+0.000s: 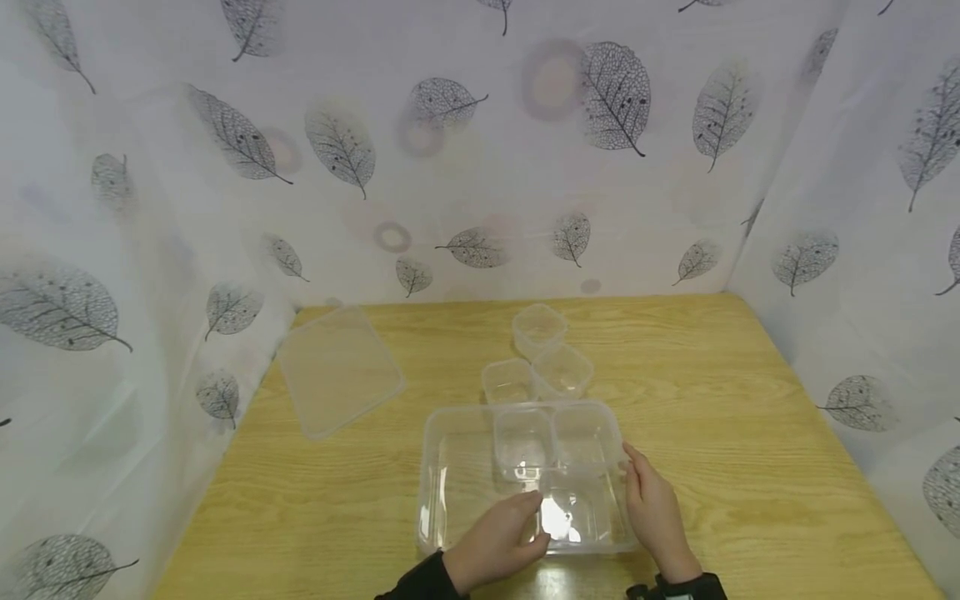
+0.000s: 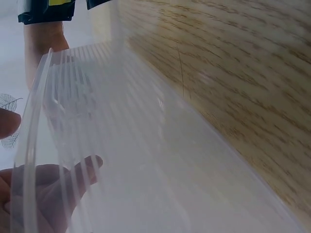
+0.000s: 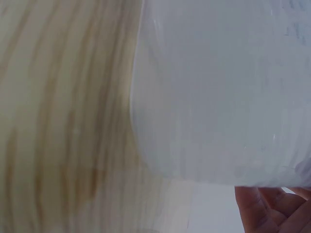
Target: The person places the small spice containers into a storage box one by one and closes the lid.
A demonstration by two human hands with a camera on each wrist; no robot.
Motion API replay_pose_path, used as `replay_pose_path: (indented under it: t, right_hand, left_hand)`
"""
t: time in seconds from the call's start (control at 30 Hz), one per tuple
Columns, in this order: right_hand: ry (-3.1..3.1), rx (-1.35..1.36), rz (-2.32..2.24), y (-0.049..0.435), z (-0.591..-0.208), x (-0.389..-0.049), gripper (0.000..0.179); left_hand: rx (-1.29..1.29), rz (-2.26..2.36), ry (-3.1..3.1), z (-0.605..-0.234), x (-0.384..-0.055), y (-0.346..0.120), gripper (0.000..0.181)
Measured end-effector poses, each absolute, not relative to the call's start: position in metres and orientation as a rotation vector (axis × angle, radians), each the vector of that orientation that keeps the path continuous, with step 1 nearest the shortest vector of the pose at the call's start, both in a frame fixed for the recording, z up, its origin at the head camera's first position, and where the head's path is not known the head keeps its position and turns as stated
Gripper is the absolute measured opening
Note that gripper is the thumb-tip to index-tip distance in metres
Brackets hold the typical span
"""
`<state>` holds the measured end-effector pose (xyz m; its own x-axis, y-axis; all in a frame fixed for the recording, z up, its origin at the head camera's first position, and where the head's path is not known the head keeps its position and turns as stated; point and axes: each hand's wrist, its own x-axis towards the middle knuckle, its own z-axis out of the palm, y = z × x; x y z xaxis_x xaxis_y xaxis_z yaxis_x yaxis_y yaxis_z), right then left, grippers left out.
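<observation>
A large clear plastic container (image 1: 457, 525) stands near the front of the table, with several small clear square containers (image 1: 523, 446) inside it. My left hand (image 1: 498, 537) reaches over its front wall, thumb and fingers at the left edge of the small container (image 1: 577, 517) in the front right. Clear plastic and glare blur that contact. In the left wrist view, part of the left hand (image 2: 41, 199) shows through the clear wall. My right hand (image 1: 660, 508) grips the large container's right rim. Fingers (image 3: 262, 208) appear past the plastic's edge in the right wrist view.
Behind the large container, three small clear containers (image 1: 564, 372) stand close together. A clear square lid (image 1: 341, 375) lies at the far left of the wooden table (image 1: 735, 400). Leaf-patterned sheeting (image 1: 480, 167) encloses the back and both sides.
</observation>
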<state>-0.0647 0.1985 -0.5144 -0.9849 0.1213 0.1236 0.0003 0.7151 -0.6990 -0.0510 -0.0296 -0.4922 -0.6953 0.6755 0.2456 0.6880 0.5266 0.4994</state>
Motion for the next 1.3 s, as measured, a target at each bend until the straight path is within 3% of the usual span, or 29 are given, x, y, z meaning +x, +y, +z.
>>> replay_pose_path:
  t: [0.47, 1.07, 1.3]
  right_hand:
    - [-2.757, -0.105, 1.129, 0.199, -0.516, -0.066, 0.033]
    - [-2.779, -0.116, 1.147, 0.199, -0.516, -0.067, 0.033]
    - [-2.767, -0.11, 1.153, 0.199, -0.514, -0.065, 0.033]
  left_hand:
    - [-1.243, -0.834, -2.715, -0.496, -0.05, -0.021, 0.036]
    - [-1.288, -0.846, -2.699, -0.496, -0.052, -0.009, 0.019]
    - [-1.279, -0.838, -2.705, -0.497, -0.05, -0.006, 0.031]
